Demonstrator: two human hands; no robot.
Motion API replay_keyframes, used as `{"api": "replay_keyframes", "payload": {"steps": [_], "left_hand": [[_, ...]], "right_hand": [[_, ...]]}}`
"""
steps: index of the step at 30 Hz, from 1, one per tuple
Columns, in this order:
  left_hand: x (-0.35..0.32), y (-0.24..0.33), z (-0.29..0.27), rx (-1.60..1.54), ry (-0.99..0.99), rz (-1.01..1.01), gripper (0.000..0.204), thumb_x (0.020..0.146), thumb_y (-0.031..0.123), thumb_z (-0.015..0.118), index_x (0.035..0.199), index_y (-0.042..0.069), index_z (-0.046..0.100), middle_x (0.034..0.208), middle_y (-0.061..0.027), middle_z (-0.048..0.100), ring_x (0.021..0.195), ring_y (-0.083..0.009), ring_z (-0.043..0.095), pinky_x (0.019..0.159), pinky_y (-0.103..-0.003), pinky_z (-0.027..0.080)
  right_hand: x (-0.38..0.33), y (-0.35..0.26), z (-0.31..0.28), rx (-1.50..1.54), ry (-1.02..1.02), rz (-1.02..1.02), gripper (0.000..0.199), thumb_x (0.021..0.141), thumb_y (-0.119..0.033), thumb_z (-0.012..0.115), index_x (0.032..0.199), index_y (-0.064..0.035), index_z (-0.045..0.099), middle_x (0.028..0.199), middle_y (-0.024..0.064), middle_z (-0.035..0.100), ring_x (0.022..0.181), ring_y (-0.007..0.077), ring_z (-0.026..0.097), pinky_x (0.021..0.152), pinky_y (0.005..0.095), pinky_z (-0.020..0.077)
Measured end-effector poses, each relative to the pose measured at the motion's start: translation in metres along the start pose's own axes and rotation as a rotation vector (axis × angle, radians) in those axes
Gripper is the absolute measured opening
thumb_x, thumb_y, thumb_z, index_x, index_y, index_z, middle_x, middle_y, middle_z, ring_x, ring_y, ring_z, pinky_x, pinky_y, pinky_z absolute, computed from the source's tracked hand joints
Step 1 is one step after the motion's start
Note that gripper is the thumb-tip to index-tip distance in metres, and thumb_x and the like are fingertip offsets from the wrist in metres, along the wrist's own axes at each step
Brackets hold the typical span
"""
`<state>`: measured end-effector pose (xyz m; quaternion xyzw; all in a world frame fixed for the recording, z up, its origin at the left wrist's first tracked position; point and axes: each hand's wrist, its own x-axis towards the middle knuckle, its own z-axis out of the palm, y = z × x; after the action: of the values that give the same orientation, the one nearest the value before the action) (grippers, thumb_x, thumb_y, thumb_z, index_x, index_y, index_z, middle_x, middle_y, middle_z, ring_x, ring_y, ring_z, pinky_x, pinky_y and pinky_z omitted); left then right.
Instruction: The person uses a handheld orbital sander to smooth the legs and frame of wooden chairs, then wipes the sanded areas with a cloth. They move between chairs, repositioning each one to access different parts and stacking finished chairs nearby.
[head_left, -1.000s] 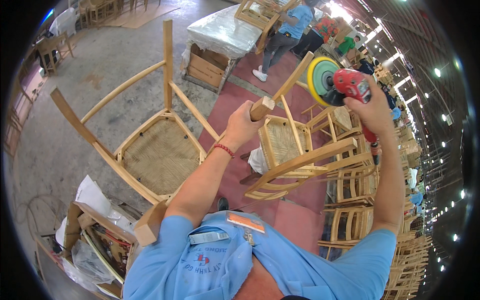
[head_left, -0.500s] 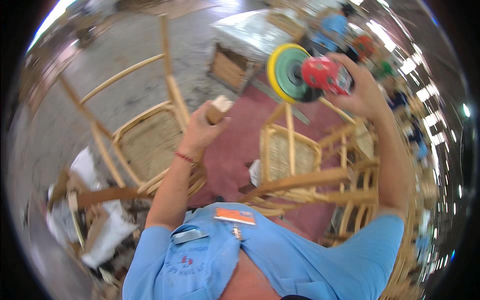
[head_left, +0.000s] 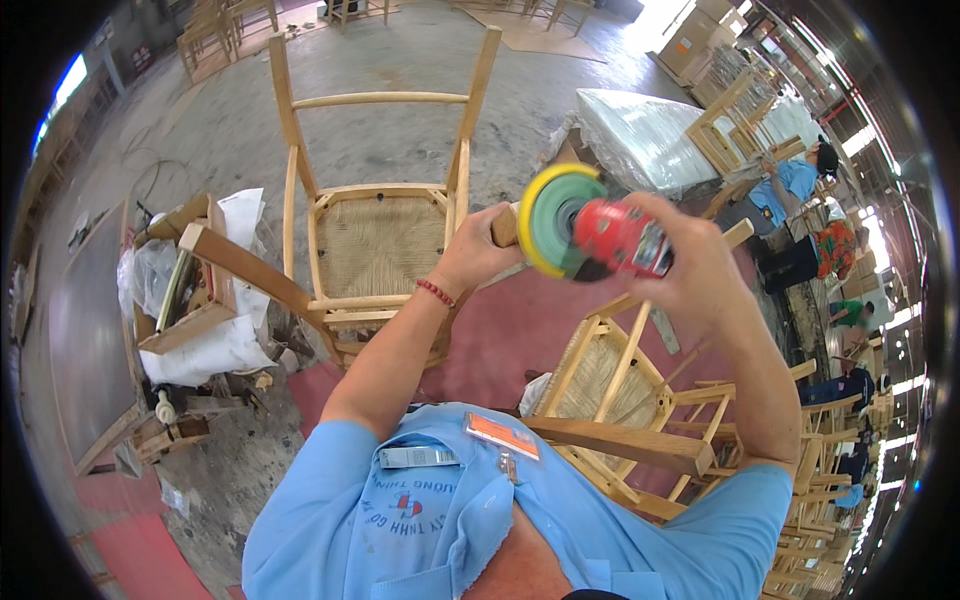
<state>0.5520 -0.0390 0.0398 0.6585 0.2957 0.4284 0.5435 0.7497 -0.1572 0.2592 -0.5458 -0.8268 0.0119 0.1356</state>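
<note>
An upturned wooden chair with a woven seat stands in front of me, its legs pointing up. My left hand is closed round the end of one chair leg. In my right hand is a red disc sander, with a round green and yellow pad. The pad's edge overlaps the leg's end beside my left fingers; whether they touch I cannot tell. Another leg of this chair rises at the left.
A second upturned chair lies close on my right, one leg reaching towards me. At the left sits an open carton. Film-wrapped goods stand beyond. A worker in blue is at the far right.
The view has turned, so the first chair now appears straighter. My right hand has brought the sander down and left to the leg end in my left hand, which keeps its hold.
</note>
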Motion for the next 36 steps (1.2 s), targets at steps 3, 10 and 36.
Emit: {"api": "replay_keyframes", "payload": {"steps": [3,10,36], "left_hand": [[-0.004,0.007,-0.001,0.002,0.037,0.026,0.045,0.078,0.016,0.080,0.115,-0.002,0.062,0.094,-0.0014,0.066,0.085,-0.0081,0.061,0.074,-0.028,0.053],[-0.006,0.024,0.001,-0.094,-0.005,-0.014,0.038,0.080,0.016,0.079,0.111,0.001,0.064,0.096,-0.0042,0.067,0.086,-0.0097,0.060,0.079,-0.029,0.051],[0.007,0.021,-0.025,0.072,-0.264,-0.056,0.042,0.076,0.021,0.083,0.108,0.004,0.062,0.088,0.0001,0.062,0.083,-0.0096,0.058,0.077,-0.028,0.049]], "right_hand": [[0.006,0.014,-0.010,0.003,0.134,0.221,0.065,0.067,-0.021,0.081,0.126,-0.0081,0.057,0.087,0.0209,0.070,0.080,0.0367,0.070,0.074,0.0402,0.0553],[-0.006,0.011,0.001,0.196,0.010,0.072,0.060,0.069,-0.021,0.078,0.124,-0.0083,0.057,0.086,0.0168,0.071,0.080,0.0337,0.071,0.075,0.0383,0.0545],[-0.069,0.037,-0.114,0.342,0.029,0.853,0.065,0.071,-0.012,0.073,0.132,-0.0022,0.054,0.095,0.0034,0.065,0.068,0.0097,0.059,0.060,0.0263,0.0495]]}}
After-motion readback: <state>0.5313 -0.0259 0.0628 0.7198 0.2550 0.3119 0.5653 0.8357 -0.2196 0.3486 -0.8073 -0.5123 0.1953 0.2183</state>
